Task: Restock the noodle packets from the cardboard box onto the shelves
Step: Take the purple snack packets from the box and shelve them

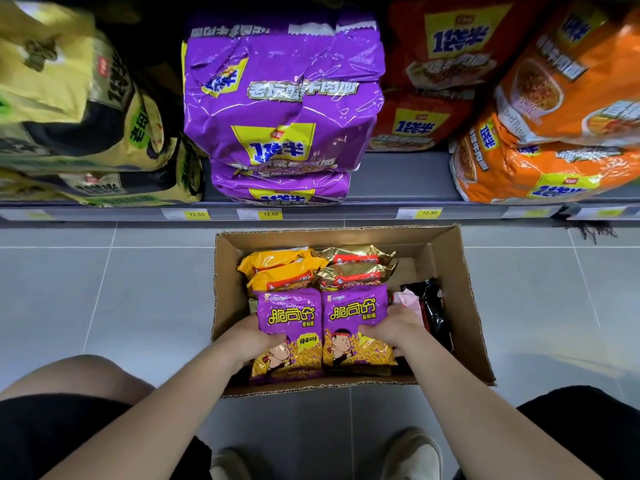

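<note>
A: Nearest entry: left grip [249, 339] curled round the left purple packet [289, 317]; right grip [391, 332] likewise holding the right purple packet [356, 313]. Both packets lie at the 6 o'clock end of the cardboard box [474, 306].

B: Further in?

A: Yellow packets [280, 268] at 11 o'clock, gold packets [356, 268] at 1, black packet [434, 313] at 3. Shelf [398, 174] at 12 o'clock, carrying stacked purple multipacks [280, 98].

B: Hazards?

A: Glossy film, one-handed holds: either packet may slip on the lift. Pushing stock against the tall stack may topple it.
</note>
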Available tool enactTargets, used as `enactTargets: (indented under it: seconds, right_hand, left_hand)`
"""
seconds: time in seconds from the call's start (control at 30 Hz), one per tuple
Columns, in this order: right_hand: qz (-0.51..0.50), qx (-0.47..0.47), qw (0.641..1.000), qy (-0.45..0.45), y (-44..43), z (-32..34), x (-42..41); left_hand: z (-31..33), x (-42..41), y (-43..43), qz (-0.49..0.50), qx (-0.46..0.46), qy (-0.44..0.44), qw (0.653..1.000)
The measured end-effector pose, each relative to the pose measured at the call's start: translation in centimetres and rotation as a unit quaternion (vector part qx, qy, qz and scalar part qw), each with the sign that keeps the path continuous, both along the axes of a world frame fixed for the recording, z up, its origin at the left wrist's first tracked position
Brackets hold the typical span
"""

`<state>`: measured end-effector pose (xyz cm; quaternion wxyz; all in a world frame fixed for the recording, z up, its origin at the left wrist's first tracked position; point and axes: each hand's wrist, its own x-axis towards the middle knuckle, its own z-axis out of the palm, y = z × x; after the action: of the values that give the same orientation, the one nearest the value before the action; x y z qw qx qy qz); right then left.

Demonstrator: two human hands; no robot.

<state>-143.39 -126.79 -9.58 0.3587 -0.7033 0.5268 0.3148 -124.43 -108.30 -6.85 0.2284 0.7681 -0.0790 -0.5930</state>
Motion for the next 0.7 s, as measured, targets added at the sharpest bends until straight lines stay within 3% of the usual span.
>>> enactTargets:
  seconds: [0.2,0.4,0.53,0.7]
  right_hand:
    - [-0.038,-0.048,0.997,-0.039,0.6,3.7,-2.6]
    - [-0.136,-0.027,0.985,-0.107,-0.1,11.1,-3.1]
    - [-0.214,-0.005,0.956,-0.199,-0.8,19.2,-3.0]
    - [-0.191,0.027,0.934,-0.300,-2.6,33.5,-2.7]
  left_hand:
    - [4.6,0.2,1.0,0.015,-0.013,-0.017,1.000]
    - [12.8,0.9,0.8,0.025,-0.063,-0.016,0.998]
    - [21.5,2.3,0.7,0.046,-0.091,0.002,0.995]
    - [35.0,4.6,0.3,0.084,-0.120,0.009,0.989]
